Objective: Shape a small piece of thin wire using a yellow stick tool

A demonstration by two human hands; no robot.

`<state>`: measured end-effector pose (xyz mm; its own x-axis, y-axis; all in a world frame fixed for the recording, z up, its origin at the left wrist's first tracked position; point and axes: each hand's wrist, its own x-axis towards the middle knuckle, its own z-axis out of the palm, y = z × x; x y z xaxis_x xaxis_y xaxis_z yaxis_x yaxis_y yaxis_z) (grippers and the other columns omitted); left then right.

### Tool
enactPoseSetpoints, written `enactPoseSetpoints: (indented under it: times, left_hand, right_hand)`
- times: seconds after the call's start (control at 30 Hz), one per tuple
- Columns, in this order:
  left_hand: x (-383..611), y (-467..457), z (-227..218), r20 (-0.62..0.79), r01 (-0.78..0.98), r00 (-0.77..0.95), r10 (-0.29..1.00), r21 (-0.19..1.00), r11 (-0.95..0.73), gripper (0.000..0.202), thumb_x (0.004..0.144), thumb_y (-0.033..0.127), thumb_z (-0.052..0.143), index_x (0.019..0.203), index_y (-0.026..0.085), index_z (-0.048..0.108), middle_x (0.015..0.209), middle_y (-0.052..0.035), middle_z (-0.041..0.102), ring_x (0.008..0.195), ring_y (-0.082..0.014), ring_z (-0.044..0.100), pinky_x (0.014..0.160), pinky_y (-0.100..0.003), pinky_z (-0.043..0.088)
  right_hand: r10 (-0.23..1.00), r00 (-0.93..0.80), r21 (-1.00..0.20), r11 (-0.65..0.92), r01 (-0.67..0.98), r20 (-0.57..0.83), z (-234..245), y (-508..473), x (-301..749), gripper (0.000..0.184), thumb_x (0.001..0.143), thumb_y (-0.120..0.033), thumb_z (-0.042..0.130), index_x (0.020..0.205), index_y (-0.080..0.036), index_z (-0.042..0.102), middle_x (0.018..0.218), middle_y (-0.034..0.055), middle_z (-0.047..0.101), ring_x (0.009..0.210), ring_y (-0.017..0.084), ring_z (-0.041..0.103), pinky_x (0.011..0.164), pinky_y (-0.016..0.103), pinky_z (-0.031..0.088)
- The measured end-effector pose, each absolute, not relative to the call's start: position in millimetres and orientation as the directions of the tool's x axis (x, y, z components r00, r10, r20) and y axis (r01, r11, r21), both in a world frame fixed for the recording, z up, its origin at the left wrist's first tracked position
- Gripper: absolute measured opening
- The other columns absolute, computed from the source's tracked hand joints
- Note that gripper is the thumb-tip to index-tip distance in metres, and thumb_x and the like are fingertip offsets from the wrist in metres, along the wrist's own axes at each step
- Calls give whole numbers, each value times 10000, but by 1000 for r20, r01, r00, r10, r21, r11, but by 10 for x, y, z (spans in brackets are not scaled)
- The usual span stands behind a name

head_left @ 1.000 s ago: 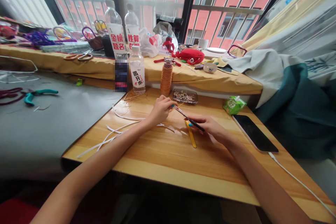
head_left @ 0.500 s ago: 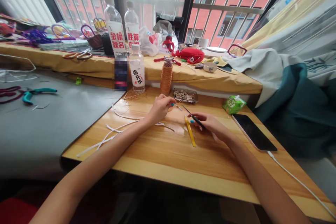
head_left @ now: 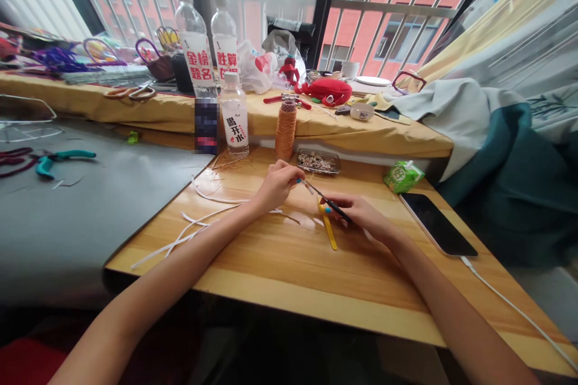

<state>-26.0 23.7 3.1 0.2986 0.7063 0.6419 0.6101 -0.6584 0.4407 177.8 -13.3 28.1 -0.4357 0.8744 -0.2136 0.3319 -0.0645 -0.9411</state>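
Note:
My left hand (head_left: 283, 183) is closed in a pinch on a small thin strip (head_left: 309, 187), whitish at its tip and brown nearer the fingers. My right hand (head_left: 354, 212) is wrapped round black-handled scissors (head_left: 332, 204); their narrow blades point left and meet the strip by my left fingertips. Whether the blades touch it, I cannot tell. Just below the scissors lies a flat yellow stick (head_left: 330, 233) on the wooden table (head_left: 280, 271). Several white strips (head_left: 180, 240) lie loose under and beside my left forearm.
Behind my hands stand a spool of orange-brown cord (head_left: 285, 132), a clear tray of small scraps (head_left: 318, 161) and a water bottle (head_left: 235, 123). At right are a green carton (head_left: 403, 177) and a phone (head_left: 438, 224) on a cable. Teal pliers (head_left: 63, 159) lie left.
The scissors have shifted slightly left and their blades have come up to the strip in my left hand. My left hand has barely moved.

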Motion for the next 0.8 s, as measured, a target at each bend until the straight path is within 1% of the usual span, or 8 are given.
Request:
enactPoseSetpoints:
  times: [0.3,0.43,0.5,0.53,0.63,0.67,0.73,0.8]
  left_hand:
    - [-265,234,53,644,638,252,722,451,-625,142,776,114,464,797,197,578,762,-11,606,801,-157,456,759,-300,318]
    - [-275,229,82,638,641,200,744,488,-592,136,766,108,477,787,191,583,742,-12,602,798,-160,466,763,-312,326]
    - [-279,228,97,612,620,163,774,547,-563,138,763,106,475,787,189,583,751,-14,603,805,-161,477,758,-308,344]
    - [-279,229,99,590,596,149,793,587,-548,133,762,109,475,789,187,580,768,-17,605,808,-158,487,752,-302,357]
    - [-267,239,88,488,442,129,863,751,-490,103,761,137,475,820,175,551,818,-25,614,780,-138,532,702,-267,400]
    - [-258,240,83,441,372,133,887,808,-457,97,766,152,469,834,170,536,809,-27,618,746,-129,546,671,-254,413]
    - [-230,227,83,364,252,146,920,885,-391,87,777,188,457,841,160,509,749,-25,625,662,-112,555,611,-231,426]
    - [-190,191,97,333,203,156,930,911,-360,82,779,222,459,813,155,493,692,-19,625,598,-100,546,583,-219,429]
  right_hand:
    - [908,-388,-954,-38,296,-156,229,-141,1732,402,632,-412,589,925,-138,616,475,-56,368,414,52,279,393,205,190]
    - [962,-266,-917,50,397,-63,163,-64,1781,435,644,-433,562,970,-149,610,602,0,535,450,82,386,410,216,266]
    - [982,-162,-814,168,556,93,124,10,1876,419,659,-423,550,989,-171,604,776,41,609,595,147,506,500,245,348]
    - [975,-139,-717,223,661,175,112,48,1935,415,661,-399,555,1017,-187,592,841,52,615,700,185,537,582,269,379]
    - [961,-127,-474,234,849,245,130,124,2092,563,638,-325,585,1173,-187,475,946,90,579,837,242,535,725,332,388]
    - [953,-130,-423,241,873,275,153,129,2116,544,651,-321,574,1165,-170,483,974,107,557,862,249,526,752,344,384]
    - [925,-144,-375,279,884,351,208,103,2097,420,699,-339,530,1070,-143,559,998,128,528,901,253,505,794,350,369]
    - [909,-185,-414,342,844,375,247,38,1995,333,748,-355,478,965,-142,615,956,121,549,904,240,501,809,336,361]
